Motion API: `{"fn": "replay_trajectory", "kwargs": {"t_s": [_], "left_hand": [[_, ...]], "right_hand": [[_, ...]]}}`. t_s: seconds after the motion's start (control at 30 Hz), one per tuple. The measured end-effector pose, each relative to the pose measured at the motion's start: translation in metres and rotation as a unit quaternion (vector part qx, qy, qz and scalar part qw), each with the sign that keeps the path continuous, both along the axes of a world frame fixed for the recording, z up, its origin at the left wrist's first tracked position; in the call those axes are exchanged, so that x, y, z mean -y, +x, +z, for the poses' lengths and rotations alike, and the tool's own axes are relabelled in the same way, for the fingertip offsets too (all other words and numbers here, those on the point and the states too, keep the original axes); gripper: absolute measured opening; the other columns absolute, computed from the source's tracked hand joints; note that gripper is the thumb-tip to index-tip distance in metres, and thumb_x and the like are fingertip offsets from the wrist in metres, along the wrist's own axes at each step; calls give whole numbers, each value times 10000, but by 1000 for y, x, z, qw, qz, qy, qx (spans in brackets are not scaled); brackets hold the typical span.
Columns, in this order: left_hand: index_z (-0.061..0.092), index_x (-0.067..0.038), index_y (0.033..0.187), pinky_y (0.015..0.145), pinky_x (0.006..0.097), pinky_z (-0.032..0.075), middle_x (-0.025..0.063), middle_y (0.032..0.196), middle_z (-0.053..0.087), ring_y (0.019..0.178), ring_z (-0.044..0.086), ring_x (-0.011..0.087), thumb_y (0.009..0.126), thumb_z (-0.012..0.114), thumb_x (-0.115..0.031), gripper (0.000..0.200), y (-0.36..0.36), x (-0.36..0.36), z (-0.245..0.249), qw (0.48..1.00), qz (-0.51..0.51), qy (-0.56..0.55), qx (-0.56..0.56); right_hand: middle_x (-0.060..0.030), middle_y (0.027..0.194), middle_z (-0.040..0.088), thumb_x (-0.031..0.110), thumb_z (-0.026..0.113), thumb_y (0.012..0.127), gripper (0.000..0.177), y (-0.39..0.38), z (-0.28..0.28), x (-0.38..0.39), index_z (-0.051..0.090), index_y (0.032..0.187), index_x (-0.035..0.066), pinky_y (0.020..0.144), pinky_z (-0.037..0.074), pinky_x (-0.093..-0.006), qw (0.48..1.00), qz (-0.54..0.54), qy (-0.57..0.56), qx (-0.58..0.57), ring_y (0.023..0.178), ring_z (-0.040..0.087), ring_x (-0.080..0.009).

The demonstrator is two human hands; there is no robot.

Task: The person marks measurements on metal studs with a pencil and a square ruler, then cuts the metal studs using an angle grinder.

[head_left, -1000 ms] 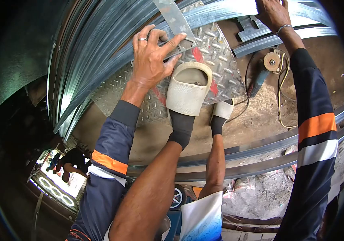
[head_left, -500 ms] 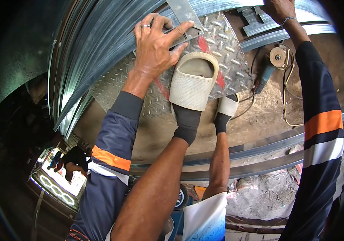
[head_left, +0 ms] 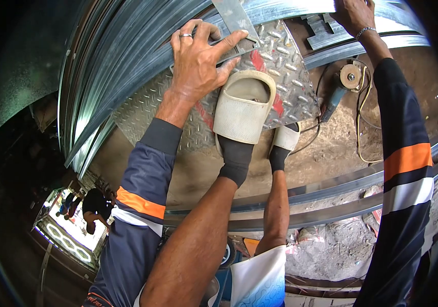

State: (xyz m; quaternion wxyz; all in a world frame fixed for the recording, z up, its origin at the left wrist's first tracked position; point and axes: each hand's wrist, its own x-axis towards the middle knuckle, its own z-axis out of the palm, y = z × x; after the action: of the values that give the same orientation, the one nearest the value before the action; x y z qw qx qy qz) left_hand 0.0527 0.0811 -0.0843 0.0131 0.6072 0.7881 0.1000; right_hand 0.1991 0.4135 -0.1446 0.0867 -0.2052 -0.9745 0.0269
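My left hand (head_left: pixel 198 59), with a ring on one finger, grips a flat metal square (head_left: pixel 235 20) lying over the diamond-patterned steel plate (head_left: pixel 293 77). Its thumb and forefinger are spread around the square's lower corner. My right hand (head_left: pixel 354 15), with a bracelet at the wrist, is at the top edge by the long shiny metal strips (head_left: pixel 393 38); its fingers are partly cut off by the frame, and what they hold is hidden. My sandalled foot (head_left: pixel 242 110) rests on the plate just below my left hand.
An angle grinder (head_left: pixel 339 92) with its cord lies on the ground at the right. Stacked metal profiles (head_left: pixel 127 61) curve along the upper left. Long bars (head_left: pixel 331 210) cross below the plate. Another person (head_left: pixel 95 207) is in the far lower left.
The view has shifted slightly. My right hand has moved a little to the left. My left hand keeps its place on the metal square.
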Motion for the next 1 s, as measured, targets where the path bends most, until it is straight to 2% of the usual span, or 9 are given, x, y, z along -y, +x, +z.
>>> {"fn": "replay_trajectory", "kwargs": {"t_s": [1.0], "left_hand": [[692,-339,1304,1061,524,329,36,1088,533,1211,468,316,773,841,-282,555,0,-1,5,999,2,-9,41]], "right_hand": [[-117,1137,624,319,736,812,339,-1,-6,-2,635,1088,151,1032,352,-561,999,-5,-30,-17,1187,563,-335]]}}
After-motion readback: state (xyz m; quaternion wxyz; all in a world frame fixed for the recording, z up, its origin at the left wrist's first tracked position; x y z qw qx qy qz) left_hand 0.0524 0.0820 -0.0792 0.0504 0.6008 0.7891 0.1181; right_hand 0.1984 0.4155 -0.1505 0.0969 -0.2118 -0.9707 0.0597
